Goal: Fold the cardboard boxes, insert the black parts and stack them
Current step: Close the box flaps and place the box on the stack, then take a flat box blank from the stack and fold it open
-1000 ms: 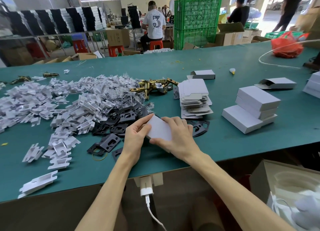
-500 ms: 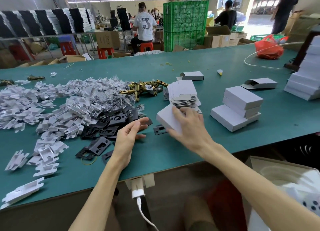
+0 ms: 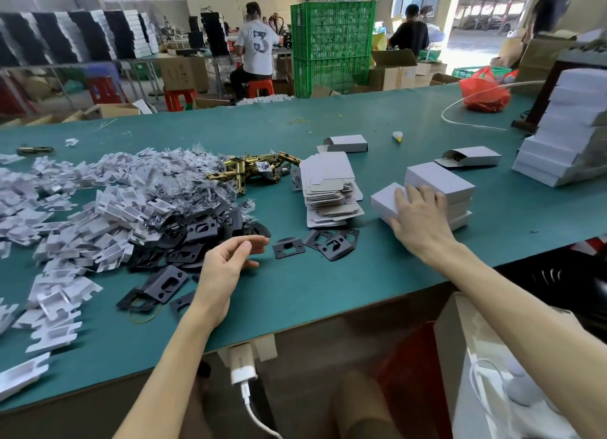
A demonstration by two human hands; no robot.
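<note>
- The white plug (image 3: 242,368) and its cable hang at the near edge of the worktop (image 3: 328,294). A forearm sweeping back could snag them.
- The left hand (image 3: 230,262) hovers empty, fingers loosely curled, just beside the heap of black parts (image 3: 197,233). The plates overlap, so a hasty pinch may lift two at once or drag neighbours into the white inserts (image 3: 98,208).
- A few loose black plates (image 3: 289,248) lie between the hands, apart from the heap. One could get nudged under the flat blanks (image 3: 328,192) and be missed.
- The right hand (image 3: 418,220), well apart from the left, lies with fingers spread flat on the folded box (image 3: 386,198). That box sits at the left side of the short box stack (image 3: 440,189), touching it. Whether the thumb hooks the near side I cannot tell. The box looks slightly askew to those around it, so a careless press or release could shove the stack crooked or pop an end flap.
- The flat blanks are fanned unevenly, and a brush from the right wrist might spill them.
- Farther right, the tall pile of finished boxes (image 3: 565,143) steps outward and looks prone to sliding if the worktop is jolted.
</note>
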